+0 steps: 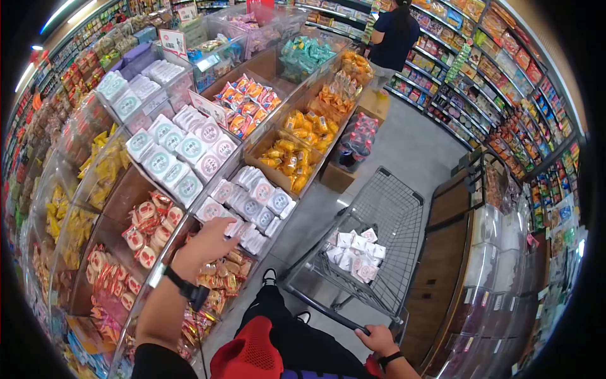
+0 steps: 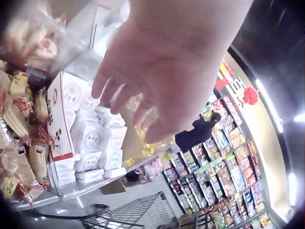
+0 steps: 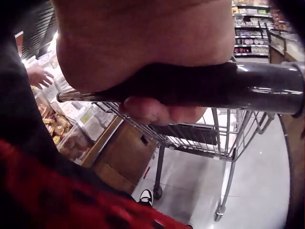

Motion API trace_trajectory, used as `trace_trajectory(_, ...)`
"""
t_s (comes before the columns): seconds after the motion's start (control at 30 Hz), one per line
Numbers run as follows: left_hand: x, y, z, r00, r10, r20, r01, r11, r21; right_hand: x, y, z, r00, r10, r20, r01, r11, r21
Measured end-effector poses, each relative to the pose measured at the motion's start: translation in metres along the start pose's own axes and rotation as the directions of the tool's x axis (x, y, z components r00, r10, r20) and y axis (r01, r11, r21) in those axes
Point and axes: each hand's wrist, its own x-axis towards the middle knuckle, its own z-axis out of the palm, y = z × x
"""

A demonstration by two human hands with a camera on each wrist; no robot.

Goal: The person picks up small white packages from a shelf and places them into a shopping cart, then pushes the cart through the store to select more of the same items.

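My left hand reaches over the display bins, fingers loosely spread and nothing held. Its fingertips hover at the near edge of a compartment of white square packets with round printed labels. In the left wrist view those packets stand stacked below and left of the fingers. My right hand grips the handle of a grey wire shopping cart, fingers wrapped underneath it in the right wrist view. A heap of similar white packets lies in the cart.
Bins around the left arm hold red-and-cream snacks, orange-wrapped packs and brown snacks. Bundled bottles stand at the display's end. A wooden display unit borders the cart's right. A person stands by the far shelves.
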Motion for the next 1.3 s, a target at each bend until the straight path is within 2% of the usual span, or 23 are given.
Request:
trace_trajectory(0.07, 0.028, -0.01, 0.023, 0.99, -0.125, -0.061, 0.132, 0.982, 0.137, 0.001, -0.025, -0.013, 0.997, 0.077, -0.018, -0.075, 0.993, 0.09)
trace_trajectory(0.13, 0.051, -0.02, 0.034, 0.957, -0.242, -0.162, 0.28, 0.918, 0.281, 0.005, -0.022, -0.005, 0.99, 0.139, -0.016, -0.138, 0.988, 0.075)
trace_trajectory(0.27, 0.082, -0.049, 0.046, 0.931, -0.297, -0.213, 0.355, 0.871, 0.339, 0.012, -0.044, -0.011, 0.967, 0.253, -0.004, -0.252, 0.964, 0.088)
trace_trajectory(0.47, 0.106, -0.064, 0.055, 0.901, -0.412, -0.136, 0.434, 0.852, 0.292, 0.018, -0.064, -0.015, 0.947, 0.32, 0.003, -0.318, 0.942, 0.106)
trace_trajectory(0.57, 0.105, -0.063, 0.064, 0.902, -0.309, -0.302, 0.414, 0.817, 0.4, 0.022, -0.063, -0.011, 0.945, 0.327, 0.025, -0.328, 0.939, 0.105)
trace_trajectory(0.67, 0.101, -0.067, 0.075, 0.914, -0.229, -0.335, 0.361, 0.838, 0.41, 0.024, -0.073, -0.016, 0.943, 0.331, 0.048, -0.334, 0.935, 0.122)
trace_trajectory(0.77, 0.106, -0.078, 0.08, 0.918, -0.258, -0.3, 0.375, 0.812, 0.447, 0.025, -0.078, -0.018, 0.946, 0.322, 0.04, -0.325, 0.938, 0.12)
trace_trajectory(0.9, 0.112, -0.066, 0.066, 0.911, -0.303, -0.279, 0.393, 0.844, 0.366, 0.028, -0.083, -0.021, 0.943, 0.33, 0.046, -0.334, 0.933, 0.137)
trace_trajectory(1.07, 0.121, -0.061, 0.059, 0.892, -0.347, -0.288, 0.431, 0.844, 0.318, 0.025, -0.064, -0.005, 0.961, 0.275, -0.031, -0.273, 0.96, 0.055)
trace_trajectory(1.17, 0.124, -0.06, 0.053, 0.894, -0.401, -0.202, 0.448, 0.832, 0.329, 0.024, -0.065, -0.005, 0.959, 0.281, -0.033, -0.28, 0.959, 0.039)
trace_trajectory(1.3, 0.122, -0.07, 0.063, 0.919, -0.343, -0.194, 0.393, 0.829, 0.397, 0.023, -0.06, 0.001, 0.956, 0.29, -0.041, -0.288, 0.957, 0.043)
